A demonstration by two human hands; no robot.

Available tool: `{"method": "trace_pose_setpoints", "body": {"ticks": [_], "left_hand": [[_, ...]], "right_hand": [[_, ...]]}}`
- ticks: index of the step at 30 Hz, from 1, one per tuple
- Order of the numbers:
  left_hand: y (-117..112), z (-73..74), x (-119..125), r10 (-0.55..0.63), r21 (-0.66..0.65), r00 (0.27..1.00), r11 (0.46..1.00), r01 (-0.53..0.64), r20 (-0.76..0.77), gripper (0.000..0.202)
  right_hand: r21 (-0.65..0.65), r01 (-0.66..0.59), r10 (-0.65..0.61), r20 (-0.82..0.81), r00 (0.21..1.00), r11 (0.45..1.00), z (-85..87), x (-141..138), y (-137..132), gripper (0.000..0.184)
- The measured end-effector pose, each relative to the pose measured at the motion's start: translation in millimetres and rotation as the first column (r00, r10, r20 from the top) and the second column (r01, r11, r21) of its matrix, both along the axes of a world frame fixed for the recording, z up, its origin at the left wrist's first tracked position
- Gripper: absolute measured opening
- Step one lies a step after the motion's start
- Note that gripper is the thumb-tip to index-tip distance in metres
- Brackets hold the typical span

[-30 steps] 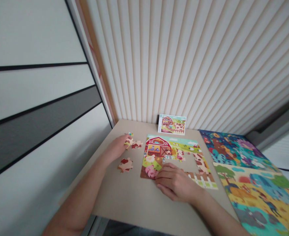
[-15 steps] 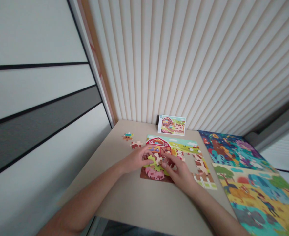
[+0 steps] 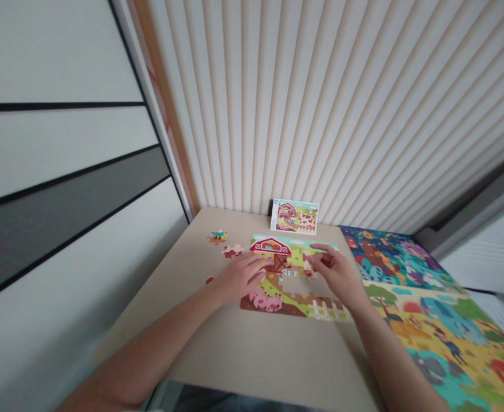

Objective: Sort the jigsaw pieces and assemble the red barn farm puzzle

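A farm jigsaw puzzle (image 3: 265, 301) lies partly joined on the table, with a red barn, a pink pig and a white fence. Table surface shows through a gap in its middle. My left hand (image 3: 243, 276) rests over the puzzle's left edge, fingers loosely bent and no piece visible in them. Over the right part, my right hand (image 3: 336, 271) pinches a white and brown puzzle piece (image 3: 307, 262) between thumb and fingertips. A yellow-green patch shows just left of that piece. My right hand hides the puzzle's right side.
Left of the puzzle lie loose pieces: a cow-patterned one (image 3: 233, 251) and a blue and orange one (image 3: 218, 236). A picture card (image 3: 295, 217) stands at the back against the pleated wall. On the right are a dark blue puzzle (image 3: 400, 260) and a safari puzzle (image 3: 440, 332).
My right hand has moved right and up over the puzzle. My left hand has let go of the yellow-green piece and stays at the left edge. The view has shifted slightly.
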State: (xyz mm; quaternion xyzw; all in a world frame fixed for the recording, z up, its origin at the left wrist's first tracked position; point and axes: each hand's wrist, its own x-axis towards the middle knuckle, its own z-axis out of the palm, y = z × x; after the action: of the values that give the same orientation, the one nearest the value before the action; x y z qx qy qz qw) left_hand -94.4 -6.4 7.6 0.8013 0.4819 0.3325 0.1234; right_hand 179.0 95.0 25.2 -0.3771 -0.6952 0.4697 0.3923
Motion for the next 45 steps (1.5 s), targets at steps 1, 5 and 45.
{"method": "trace_pose_setpoints", "body": {"ticks": [1,5,45], "left_hand": [[1,-1.1,0,-0.010,0.026,0.996,1.000,0.012,-0.088,0.027],[1,-6.4,3,-0.083,0.051,0.969,0.994,0.098,-0.234,0.022],[0,-17.8,7,-0.218,0.039,0.946,0.972,0.234,-0.242,0.026]], "right_hand": [[0.005,0.039,-0.039,0.010,0.999,0.999,2.7,8,7,0.055],[-0.029,0.067,-0.062,0.141,0.988,0.997,11.5,29,18,0.054],[0.068,-0.049,0.013,0.450,0.893,0.996,5.2,105,34,0.043]]}}
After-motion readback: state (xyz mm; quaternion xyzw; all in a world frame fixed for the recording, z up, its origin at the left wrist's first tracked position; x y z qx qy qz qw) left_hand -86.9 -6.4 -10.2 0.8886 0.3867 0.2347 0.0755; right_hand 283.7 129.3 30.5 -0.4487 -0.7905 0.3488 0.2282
